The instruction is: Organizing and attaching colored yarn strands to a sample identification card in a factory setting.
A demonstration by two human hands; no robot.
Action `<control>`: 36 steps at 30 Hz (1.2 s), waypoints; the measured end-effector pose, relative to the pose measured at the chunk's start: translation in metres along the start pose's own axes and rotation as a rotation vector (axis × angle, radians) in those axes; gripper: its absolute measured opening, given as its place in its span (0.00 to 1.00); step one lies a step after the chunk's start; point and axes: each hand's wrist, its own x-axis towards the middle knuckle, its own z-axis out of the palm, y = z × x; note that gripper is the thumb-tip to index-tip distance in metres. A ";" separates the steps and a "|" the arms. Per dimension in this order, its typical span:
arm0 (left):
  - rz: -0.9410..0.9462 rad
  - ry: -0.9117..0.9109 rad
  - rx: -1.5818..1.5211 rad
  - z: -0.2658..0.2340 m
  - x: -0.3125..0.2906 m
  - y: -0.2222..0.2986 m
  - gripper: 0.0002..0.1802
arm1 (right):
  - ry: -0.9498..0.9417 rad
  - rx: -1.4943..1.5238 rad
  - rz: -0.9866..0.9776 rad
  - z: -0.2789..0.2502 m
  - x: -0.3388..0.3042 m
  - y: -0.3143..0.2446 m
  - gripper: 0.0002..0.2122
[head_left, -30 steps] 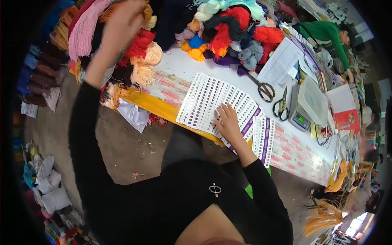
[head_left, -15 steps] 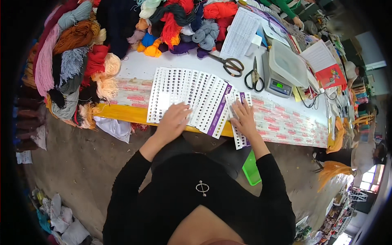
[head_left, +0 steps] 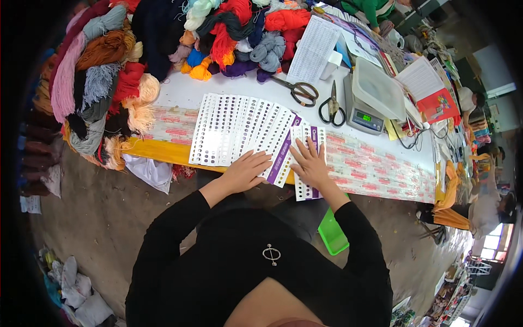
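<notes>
One table [head_left: 381, 163], white top, red-and-white strip along the front, yellow edge. Yarn in two groups: a hanging bunch [head_left: 98, 82] at far left and a heap [head_left: 267, 49] at the back; skeins overlap, no firm count. One fan of white cards [head_left: 218, 131] with rows of round spots, at the front edge, mid-table; cards overlap too much to count. One digital scale [head_left: 366, 119] right of that, one clear tub [head_left: 378, 90] on top. One printed sheet [head_left: 311, 52] behind. One smaller card set [head_left: 306, 191], just right of the fan, poking past the edge. One green tray [head_left: 332, 231] below table level. Two pairs of scissors, [head_left: 303, 94] and [head_left: 332, 111], between fan and scale. Labels: sheet is a grid of tiny print, too small to read; purple bands with pale lettering on both card groups; scale display lit green with digits. Left hand [head_left: 248, 171]: flat, fingers long and close together, on the fan's lower right. Right hand [head_left: 313, 166]: palm down, fingers spread wide, over the smaller set.
</notes>
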 end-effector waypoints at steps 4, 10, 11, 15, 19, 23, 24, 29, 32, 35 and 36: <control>0.010 -0.004 -0.003 0.000 0.007 -0.004 0.28 | 0.119 -0.005 0.072 0.014 0.023 -0.012 0.25; -0.006 0.098 -0.100 0.012 -0.012 -0.018 0.28 | 0.074 0.021 0.213 0.024 0.057 -0.055 0.26; -0.025 0.070 -0.227 0.008 -0.007 -0.016 0.26 | 0.126 -0.025 0.129 0.031 0.055 -0.048 0.26; 0.077 0.054 0.029 0.020 -0.011 -0.012 0.31 | 0.162 -0.090 0.126 0.047 0.052 -0.039 0.24; 0.042 0.317 0.021 0.036 -0.030 -0.007 0.29 | -0.065 -0.181 0.294 0.035 0.053 -0.049 0.25; -0.139 0.412 0.069 0.009 -0.069 0.001 0.24 | -0.156 -0.168 0.461 0.004 0.059 -0.071 0.28; -0.163 0.430 0.116 0.000 -0.078 -0.003 0.23 | -0.100 -0.132 0.426 0.020 0.063 -0.057 0.28; -0.430 0.460 0.031 -0.040 -0.105 -0.024 0.20 | 0.023 -0.165 0.045 0.043 0.088 -0.052 0.30; -0.417 0.778 -0.234 -0.042 -0.122 -0.057 0.19 | -0.069 -0.027 0.003 0.027 0.085 -0.075 0.31; -0.635 0.867 -0.393 -0.052 -0.121 -0.085 0.19 | -0.054 -0.066 -0.112 0.015 0.087 -0.101 0.31; -0.567 0.911 -0.371 -0.046 -0.131 -0.103 0.18 | -0.044 -0.014 -0.131 0.015 0.089 -0.109 0.31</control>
